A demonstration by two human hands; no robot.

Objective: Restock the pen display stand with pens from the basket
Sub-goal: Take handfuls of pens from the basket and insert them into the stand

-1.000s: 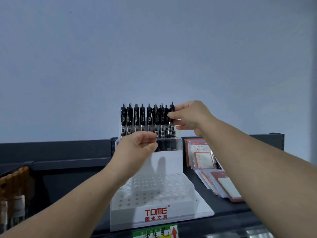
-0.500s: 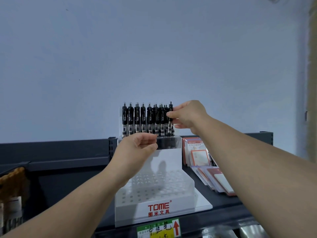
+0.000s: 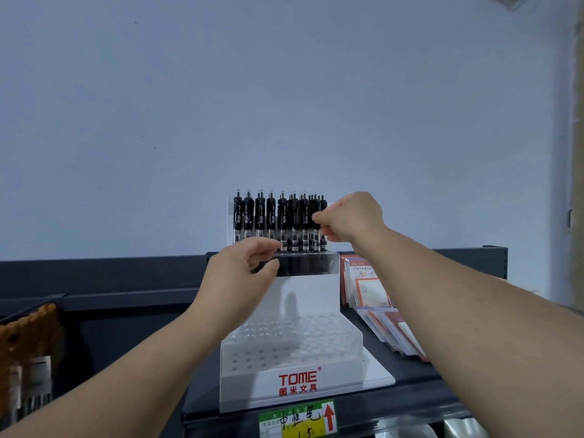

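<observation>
The right hand (image 3: 350,219) pinches a black click pen (image 3: 323,205) standing upright at the right end of the white tiered plastic display stand's (image 3: 303,352) top tier. The left hand (image 3: 240,273) curls at that tier's front edge; whether it grips anything cannot be told.

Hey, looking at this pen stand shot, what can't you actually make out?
All head view.
- What the left hand grips, if anything: its own curled fingers cover it.
- Whether the end pen pinched by the right hand sits in its hole: the hand hides it.
- Brown woven thing: cut by the left edge, contents blurred.
- Price label: cut by the bottom edge.
</observation>
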